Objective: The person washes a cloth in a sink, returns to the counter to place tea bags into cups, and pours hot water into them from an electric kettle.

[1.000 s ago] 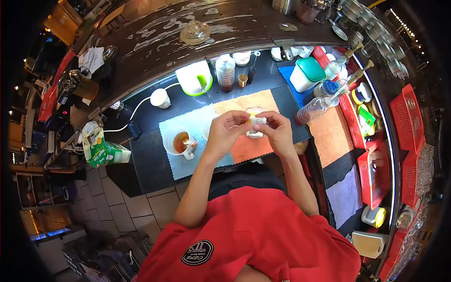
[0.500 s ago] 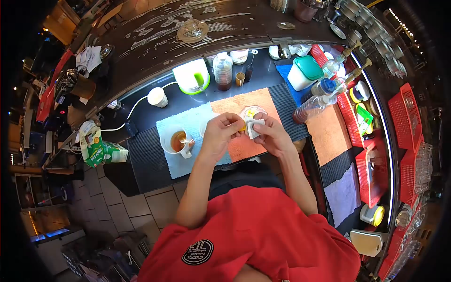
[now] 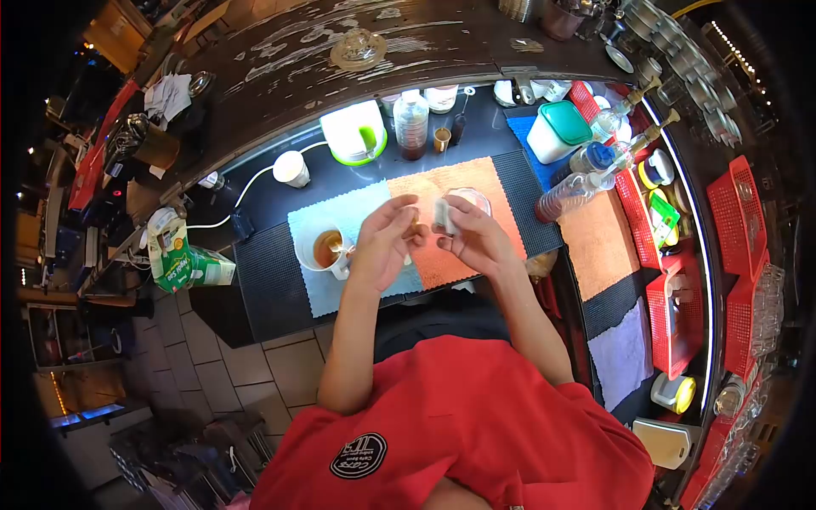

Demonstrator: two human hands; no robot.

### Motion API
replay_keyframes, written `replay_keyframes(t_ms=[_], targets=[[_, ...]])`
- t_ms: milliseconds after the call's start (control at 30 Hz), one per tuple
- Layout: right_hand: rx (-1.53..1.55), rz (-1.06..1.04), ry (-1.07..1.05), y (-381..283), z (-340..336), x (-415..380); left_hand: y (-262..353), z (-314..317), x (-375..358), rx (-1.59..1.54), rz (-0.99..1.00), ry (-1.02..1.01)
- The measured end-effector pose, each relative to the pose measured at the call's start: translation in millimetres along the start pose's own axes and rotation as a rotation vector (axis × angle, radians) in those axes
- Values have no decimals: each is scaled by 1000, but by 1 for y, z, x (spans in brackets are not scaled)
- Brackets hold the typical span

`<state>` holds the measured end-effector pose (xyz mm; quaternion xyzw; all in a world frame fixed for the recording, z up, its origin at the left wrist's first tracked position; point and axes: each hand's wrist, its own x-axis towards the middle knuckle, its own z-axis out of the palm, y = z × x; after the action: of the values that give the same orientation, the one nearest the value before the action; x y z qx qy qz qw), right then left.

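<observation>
My left hand [image 3: 381,245] is raised over the blue cloth [image 3: 319,293], its fingers curled together; whatever lies between them is too small to name. Across a small gap, my right hand [image 3: 480,236] pinches a small white packet [image 3: 444,219] over the orange cloth [image 3: 500,200]. Behind that hand, a clear round dish [image 3: 473,199] is partly hidden. Left of my left hand stands a clear cup of brown liquid [image 3: 325,249], with a white handled cup [image 3: 342,269] close against it.
A paper cup [image 3: 291,169], a lit white-green device [image 3: 354,134] and a clear bottle [image 3: 411,127] stand along the back. A green-white carton [image 3: 191,259] is at the left. Bottles [image 3: 565,197] and red baskets [image 3: 673,319] line the right.
My hands have moved apart. The white packet stays in my right hand and is turned more upright. The yellow bit at my left fingertips no longer shows. The view has shifted slightly.
</observation>
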<state>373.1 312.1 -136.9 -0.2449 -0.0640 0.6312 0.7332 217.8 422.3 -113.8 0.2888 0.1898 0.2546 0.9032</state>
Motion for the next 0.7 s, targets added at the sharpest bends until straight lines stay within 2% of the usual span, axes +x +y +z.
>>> replay_keyframes(t_ms=[67,200,367,567,700], targets=[[-39,37,41,3,1,8,5,-5,-3,68,26,57],[-788,46,268,17,6,27,14,-21,-7,294,71,336],[-916,-85,364,32,2,35,4,-60,3,501,-11,415],[-846,-151,305,29,-2,24,4,-72,-1,279,48,321],[-890,-112,250,21,-5,22,-5,-94,-5,533,30,526]])
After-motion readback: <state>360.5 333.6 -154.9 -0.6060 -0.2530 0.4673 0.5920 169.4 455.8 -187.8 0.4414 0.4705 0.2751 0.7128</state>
